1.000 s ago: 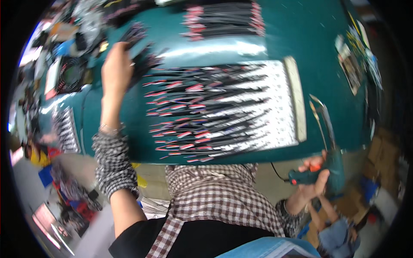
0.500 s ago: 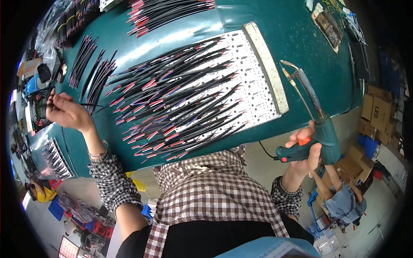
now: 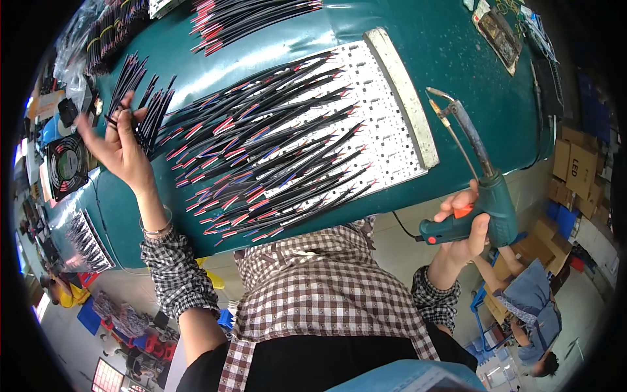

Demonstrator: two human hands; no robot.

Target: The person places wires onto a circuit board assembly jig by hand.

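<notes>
My right hand (image 3: 467,222) grips a dark green soldering gun (image 3: 499,206) by its handle, a finger near the orange trigger. Its metal barrel and tip, with a thin feed tube beside them, point up past the board's right end. My left hand (image 3: 127,147) is over the left side of the table, some fingers spread. Between thumb and fingers is a short dark piece of black cable (image 3: 112,119); the rest of it is hidden. Beside these fingers lies a small pile of black cables (image 3: 157,114). Between my hands, many black cables (image 3: 261,144) with red, white and blue ends lie in rows across a white board (image 3: 385,140).
A pale bar (image 3: 405,98) lies along the board's right end. More cables (image 3: 255,23) are at the back. A black fan (image 3: 66,166) stands at the left edge; a dirty tray (image 3: 498,36) lies far right. Another person (image 3: 532,313) is at lower right, beside cardboard boxes (image 3: 578,166).
My left hand has moved right, from beside the fan to the small cable pile, and some fingers have spread. The right hand and soldering gun have barely moved. The person at lower right has shifted.
</notes>
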